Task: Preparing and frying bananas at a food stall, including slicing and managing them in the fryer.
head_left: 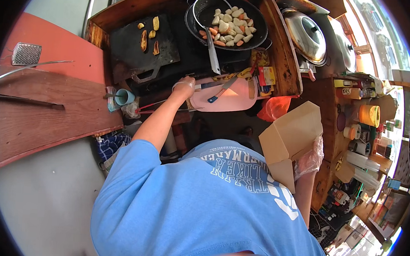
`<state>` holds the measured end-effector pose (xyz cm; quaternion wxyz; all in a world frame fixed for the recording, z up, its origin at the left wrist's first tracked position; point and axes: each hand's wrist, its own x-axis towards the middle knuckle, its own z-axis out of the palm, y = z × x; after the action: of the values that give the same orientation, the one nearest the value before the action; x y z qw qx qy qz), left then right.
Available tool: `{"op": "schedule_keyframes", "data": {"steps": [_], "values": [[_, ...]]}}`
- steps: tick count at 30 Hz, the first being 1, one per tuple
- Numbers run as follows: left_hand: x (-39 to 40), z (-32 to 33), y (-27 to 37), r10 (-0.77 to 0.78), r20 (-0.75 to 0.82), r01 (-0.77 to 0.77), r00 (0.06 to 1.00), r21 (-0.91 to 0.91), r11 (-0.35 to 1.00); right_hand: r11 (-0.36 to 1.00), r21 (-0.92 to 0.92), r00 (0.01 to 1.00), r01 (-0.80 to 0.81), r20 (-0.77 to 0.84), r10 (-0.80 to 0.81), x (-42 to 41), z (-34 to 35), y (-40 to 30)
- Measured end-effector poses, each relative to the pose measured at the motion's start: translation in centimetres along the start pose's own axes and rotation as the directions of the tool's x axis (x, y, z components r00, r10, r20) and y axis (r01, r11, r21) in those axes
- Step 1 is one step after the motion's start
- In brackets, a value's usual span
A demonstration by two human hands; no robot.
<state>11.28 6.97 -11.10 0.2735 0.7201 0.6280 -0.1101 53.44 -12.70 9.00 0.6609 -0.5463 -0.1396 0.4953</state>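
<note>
My left hand, in a clear plastic glove, is closed at the stove's front edge, beside the pink cutting board. A long metal blade extends rightward beside it; whether the hand grips its handle is hidden. A knife with a blue-ended handle rests on the board. My right hand, also in a plastic glove, holds an unfolded brown cardboard food box. Ahead, a black wok contains pale and orange food chunks and a round-rimmed metal skimmer. Browned food pieces lie on the black griddle.
Red-handled tongs extend under the left forearm, near a blue cup. A grater lies on the left counter. Wooden boards border the stove. Lidded pans and a crowded wooden shelf stand at right.
</note>
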Motion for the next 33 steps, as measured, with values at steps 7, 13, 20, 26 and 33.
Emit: {"op": "schedule_keyframes", "data": {"steps": [7, 13, 20, 26, 33], "values": [[-0.9, -0.6, -0.7, 0.002, 0.027, -0.003, 1.0, 0.019, 1.0, 0.999, -0.01, 0.999, -0.038, -0.01, 0.038, -0.1, 0.4, -0.2], [-0.3, -0.7, -1.2, 0.052, -0.004, -0.052, 0.999, 0.087, 0.995, 0.999, -0.022, 0.998, -0.049, 0.031, 0.049, 0.1, 0.3, -0.4], [0.0, -0.5, -1.7, 0.028, 0.001, -0.028, 1.0, 0.064, 0.998, 0.997, -0.026, 0.997, -0.077, 0.015, 0.078, -0.2, 0.0, 0.0], [0.4, -0.6, -2.3, 0.007, 0.037, -0.009, 0.999, 0.069, 0.998, 0.996, -0.033, 0.996, -0.088, 0.031, 0.089, -0.2, -0.1, -0.3], [0.4, 0.8, -3.2, 0.024, 0.042, -0.027, 0.999, 0.072, 0.997, 0.995, -0.016, 0.995, -0.096, 0.013, 0.097, -0.6, 0.2, -0.1]]}}
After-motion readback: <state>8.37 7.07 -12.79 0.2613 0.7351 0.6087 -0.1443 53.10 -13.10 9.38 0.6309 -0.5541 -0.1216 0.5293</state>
